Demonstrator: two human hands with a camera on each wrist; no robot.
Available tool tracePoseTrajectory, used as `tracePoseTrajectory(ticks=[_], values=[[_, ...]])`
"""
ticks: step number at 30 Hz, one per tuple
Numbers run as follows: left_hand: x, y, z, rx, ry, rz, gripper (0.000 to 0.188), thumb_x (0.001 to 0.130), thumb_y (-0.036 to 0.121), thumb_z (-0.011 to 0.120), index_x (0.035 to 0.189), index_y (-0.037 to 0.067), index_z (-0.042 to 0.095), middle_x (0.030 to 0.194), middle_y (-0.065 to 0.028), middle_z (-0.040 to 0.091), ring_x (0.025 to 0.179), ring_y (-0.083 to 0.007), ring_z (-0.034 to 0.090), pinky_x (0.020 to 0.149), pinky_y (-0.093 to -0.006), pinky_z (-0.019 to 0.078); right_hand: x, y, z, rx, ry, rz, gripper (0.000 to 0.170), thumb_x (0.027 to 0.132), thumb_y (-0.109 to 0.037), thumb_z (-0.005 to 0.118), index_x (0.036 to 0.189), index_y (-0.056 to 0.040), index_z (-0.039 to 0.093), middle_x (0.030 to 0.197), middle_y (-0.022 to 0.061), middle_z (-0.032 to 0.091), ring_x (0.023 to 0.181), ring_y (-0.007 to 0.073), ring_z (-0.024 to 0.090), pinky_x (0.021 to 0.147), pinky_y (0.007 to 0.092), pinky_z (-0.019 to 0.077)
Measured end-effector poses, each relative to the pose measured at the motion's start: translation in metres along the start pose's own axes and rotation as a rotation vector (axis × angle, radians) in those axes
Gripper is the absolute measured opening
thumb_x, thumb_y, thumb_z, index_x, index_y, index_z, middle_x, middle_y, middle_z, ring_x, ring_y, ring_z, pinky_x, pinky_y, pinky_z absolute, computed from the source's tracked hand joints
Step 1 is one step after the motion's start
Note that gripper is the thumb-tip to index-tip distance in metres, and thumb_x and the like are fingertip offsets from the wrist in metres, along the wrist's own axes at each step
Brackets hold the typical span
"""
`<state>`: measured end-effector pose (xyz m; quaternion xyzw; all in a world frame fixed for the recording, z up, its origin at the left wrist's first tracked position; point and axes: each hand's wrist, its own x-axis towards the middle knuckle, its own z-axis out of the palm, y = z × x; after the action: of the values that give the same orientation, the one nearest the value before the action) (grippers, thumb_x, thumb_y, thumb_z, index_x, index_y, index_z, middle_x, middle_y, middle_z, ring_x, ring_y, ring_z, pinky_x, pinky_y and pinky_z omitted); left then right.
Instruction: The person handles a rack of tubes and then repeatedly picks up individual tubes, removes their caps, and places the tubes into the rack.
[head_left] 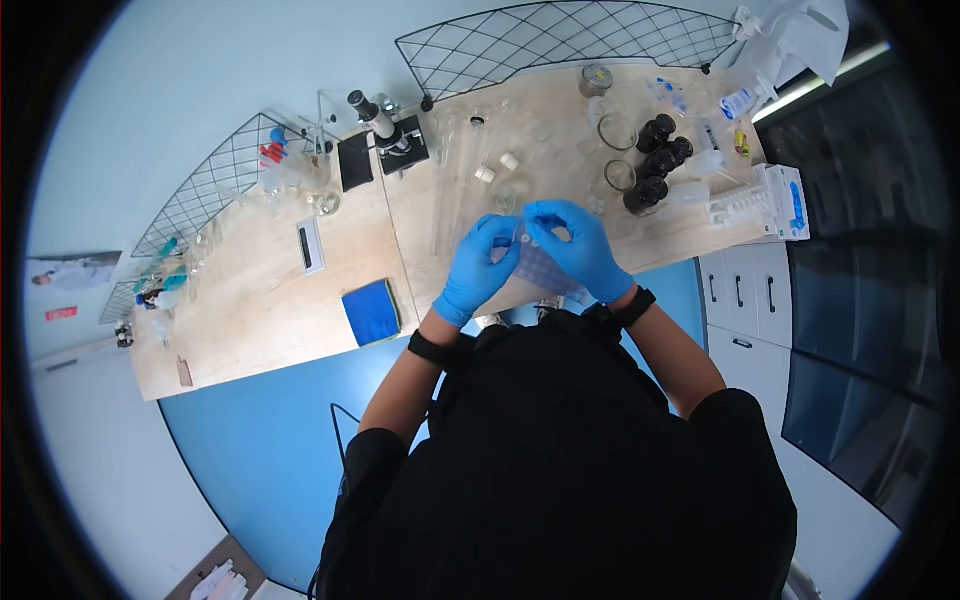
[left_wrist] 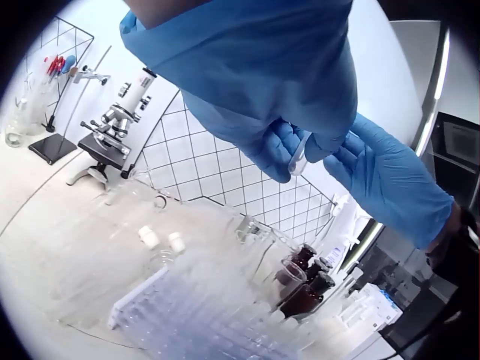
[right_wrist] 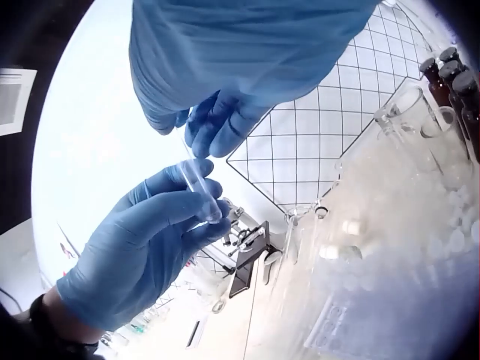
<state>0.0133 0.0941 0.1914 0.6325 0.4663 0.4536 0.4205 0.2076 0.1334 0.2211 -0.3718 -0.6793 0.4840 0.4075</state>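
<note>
My gloved left hand (head_left: pixel 482 262) pinches a small clear tube (right_wrist: pixel 199 191) between thumb and fingers, held slanted above the bench. The tube's rounded lower end shows in the left wrist view, below the fingers. Close to its upper end is my gloved right hand (head_left: pixel 577 245), with curled fingers and thumb. A thin clear stem (right_wrist: pixel 180 142) runs from the tube up into those right fingertips, where its end is hidden. Beneath both hands stands a pale, bluish tube rack (head_left: pixel 540 268) with rows of round openings, near the bench's front edge.
Dark brown bottles (head_left: pixel 657 160) and glass beakers (head_left: pixel 617 132) stand to the right, near a glove box (head_left: pixel 790 203). Two white caps (head_left: pixel 485 174) lie behind the hands. A microscope (head_left: pixel 385 130) is at back left, a blue cloth (head_left: pixel 371 313) at front left.
</note>
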Motion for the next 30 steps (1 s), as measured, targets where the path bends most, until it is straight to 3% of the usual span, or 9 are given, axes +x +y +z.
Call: tracePoseTrajectory(ticks=[4, 7, 10, 14, 16, 17, 19, 22, 30], values=[[0.015, 0.014, 0.014, 0.125, -0.003, 0.034, 0.025, 0.085, 0.002, 0.069, 0.110, 0.007, 0.067, 0.097, -0.0093, 0.065, 0.088, -0.0226, 0.068, 0.078, -0.0320, 0.0548, 0.004, -0.013, -0.004, 0.030, 0.217, -0.012, 0.025, 0.088, -0.002, 0.070, 0.112, -0.0036, 0.066, 0.108, 0.0080, 0.068, 0.096, 0.0164, 0.067, 0.083, 0.0284, 0.0542], [0.023, 0.016, 0.025, 0.083, 0.028, 0.059, 0.024, 0.084, 0.000, 0.073, 0.107, 0.004, 0.067, 0.093, -0.0055, 0.065, 0.082, -0.0140, 0.067, 0.077, -0.0270, 0.0539, 0.002, -0.005, -0.011, -0.082, 0.215, -0.140, 0.023, 0.087, -0.005, 0.072, 0.110, -0.0038, 0.067, 0.099, 0.0089, 0.069, 0.091, 0.0165, 0.068, 0.079, 0.0287, 0.0548], [0.028, 0.012, 0.031, 0.022, 0.038, 0.037, 0.026, 0.085, 0.004, 0.075, 0.110, 0.004, 0.068, 0.096, -0.0066, 0.067, 0.084, -0.0142, 0.068, 0.078, -0.0266, 0.0539, 0.006, -0.002, -0.020, -0.164, 0.154, -0.270, 0.019, 0.088, -0.005, 0.071, 0.107, -0.0036, 0.068, 0.100, 0.0097, 0.070, 0.090, 0.0190, 0.069, 0.078, 0.0292, 0.0549], [0.027, 0.004, 0.035, 0.092, 0.031, -0.005, 0.025, 0.087, 0.004, 0.073, 0.112, 0.004, 0.068, 0.100, -0.0074, 0.068, 0.090, -0.0152, 0.069, 0.080, -0.0273, 0.0543, 0.015, 0.009, -0.043, -0.189, 0.218, -0.260, 0.015, 0.090, -0.004, 0.067, 0.104, -0.0034, 0.070, 0.102, 0.0117, 0.070, 0.086, 0.0219, 0.070, 0.076, 0.0314, 0.0553], [0.023, -0.003, 0.034, -0.028, 0.077, -0.045, 0.022, 0.089, 0.005, 0.071, 0.111, 0.004, 0.068, 0.102, -0.0082, 0.069, 0.094, -0.0155, 0.069, 0.082, -0.0280, 0.0544, 0.026, 0.057, -0.061, -0.274, 0.297, 0.000, 0.022, 0.090, -0.009, 0.066, 0.111, -0.0054, 0.069, 0.105, 0.0124, 0.071, 0.086, 0.0270, 0.069, 0.077, 0.0337, 0.0549], [0.020, -0.003, 0.032, -0.023, 0.081, -0.052, 0.022, 0.089, 0.005, 0.071, 0.111, 0.004, 0.068, 0.102, -0.0082, 0.069, 0.094, -0.0155, 0.069, 0.082, -0.0280, 0.0544, 0.026, 0.088, -0.069, -0.267, 0.291, 0.002, 0.022, 0.090, -0.009, 0.066, 0.111, -0.0054, 0.069, 0.105, 0.0124, 0.071, 0.086, 0.0270, 0.069, 0.077, 0.0337, 0.0549], [0.015, -0.001, 0.028, 0.051, 0.061, -0.072, 0.020, 0.089, 0.004, 0.071, 0.109, 0.004, 0.069, 0.102, -0.0090, 0.069, 0.096, -0.0176, 0.069, 0.084, -0.0293, 0.0542, 0.024, 0.159, -0.079, -0.483, -0.177, 0.196, 0.026, 0.090, -0.018, 0.066, 0.113, -0.0079, 0.069, 0.101, 0.0135, 0.070, 0.085, 0.0314, 0.068, 0.075, 0.0393, 0.0546], [0.006, -0.001, 0.025, 0.127, 0.049, 0.022, 0.021, 0.088, 0.008, 0.072, 0.108, 0.005, 0.067, 0.098, -0.0119, 0.068, 0.083, -0.0273, 0.068, 0.076, -0.0328, 0.0543, 0.017, 0.219, -0.077, -0.784, -0.352, 0.099, 0.025, 0.086, -0.028, 0.067, 0.103, -0.0098, 0.070, 0.096, 0.0146, 0.069, 0.085, 0.0354, 0.067, 0.075, 0.0457, 0.0537], [-0.012, -0.003, 0.022, 0.137, 0.018, -0.134, 0.019, 0.087, 0.003, 0.071, 0.106, 0.002, 0.068, 0.097, -0.0084, 0.068, 0.088, -0.0209, 0.068, 0.080, -0.0297, 0.0531, 0.033, 0.231, -0.060, -0.997, -0.514, 0.336, 0.022, 0.081, -0.030, 0.069, 0.090, -0.0093, 0.065, 0.093, 0.0143, 0.067, 0.089, 0.0367, 0.065, 0.075, 0.0471, 0.0518]])
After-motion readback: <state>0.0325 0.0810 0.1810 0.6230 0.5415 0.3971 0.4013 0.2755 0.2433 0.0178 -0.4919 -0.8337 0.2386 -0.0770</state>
